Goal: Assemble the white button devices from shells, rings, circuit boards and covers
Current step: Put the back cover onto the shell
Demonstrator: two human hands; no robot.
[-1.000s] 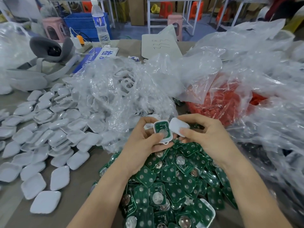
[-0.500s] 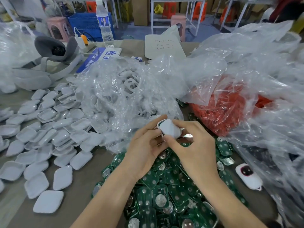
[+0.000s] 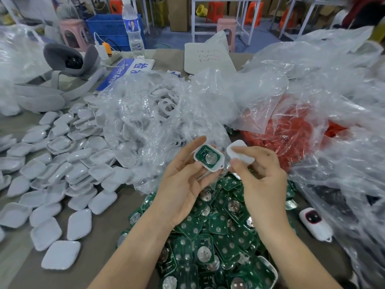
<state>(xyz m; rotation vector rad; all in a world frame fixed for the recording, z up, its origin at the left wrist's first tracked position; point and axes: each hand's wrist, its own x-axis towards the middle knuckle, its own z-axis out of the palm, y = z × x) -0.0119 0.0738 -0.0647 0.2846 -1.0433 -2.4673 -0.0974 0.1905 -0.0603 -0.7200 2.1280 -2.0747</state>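
covers [image 3: 60, 182]: glossy white plastic | circuit boards [image 3: 210, 243]: green, shiny metal discs | bags [image 3: 166, 113]: crinkled clear film

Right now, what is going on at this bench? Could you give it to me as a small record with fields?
Left hand: holds a white shell with a green circuit board seated in it
Right hand: pinches a white cover, apart from the shell
Beneath hands: heap of loose boards
Left side: spread of white plastic halves
Behind: clear bag of white rings; bag of red parts
Right side: finished device lying on the table
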